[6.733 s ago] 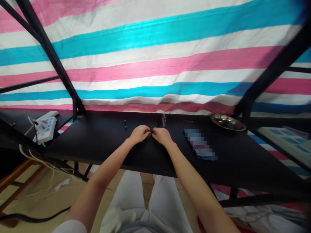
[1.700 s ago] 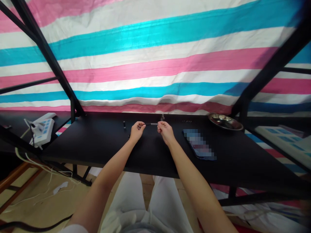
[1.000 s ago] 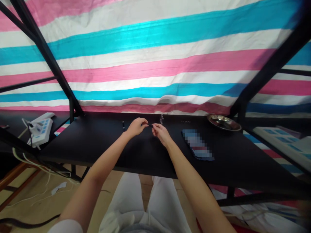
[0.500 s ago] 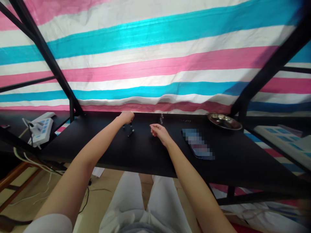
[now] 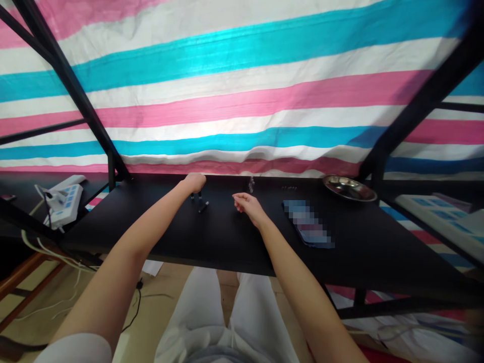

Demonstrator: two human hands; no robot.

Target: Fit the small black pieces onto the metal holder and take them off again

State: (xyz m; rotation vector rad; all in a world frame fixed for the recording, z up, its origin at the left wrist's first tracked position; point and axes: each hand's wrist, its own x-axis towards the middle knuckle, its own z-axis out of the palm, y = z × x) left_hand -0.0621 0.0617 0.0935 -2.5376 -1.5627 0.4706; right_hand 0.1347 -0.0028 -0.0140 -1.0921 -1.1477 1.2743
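My left hand [image 5: 194,181] is closed over the far left part of the black table [image 5: 166,247], back of the hand up. Two short dark rods with pale bands show just under its fingers. Whether the fingers grip one of them is hidden. Close by, nearer to me, another short dark rod [image 5: 203,206] with a pale end lies on the table. My right hand [image 5: 247,204] rests to the right of these, its fingers curled and the tips pressed together. Anything between those fingertips is too small or hidden to see. Beyond it sits a little cluster of shiny bits [image 5: 251,184].
A row of tiny shiny bits [image 5: 289,188] lies farther right. A phone-like flat object [image 5: 308,225], its face blurred, is right of my right hand. A round metal plate [image 5: 350,189] stands at the back right. Black frame posts [image 5: 81,108] flank the striped sheet [image 5: 242,111].
My left hand has shifted slightly left, and the dark rod under its fingers has moved left with it. My right hand stays in the same place.
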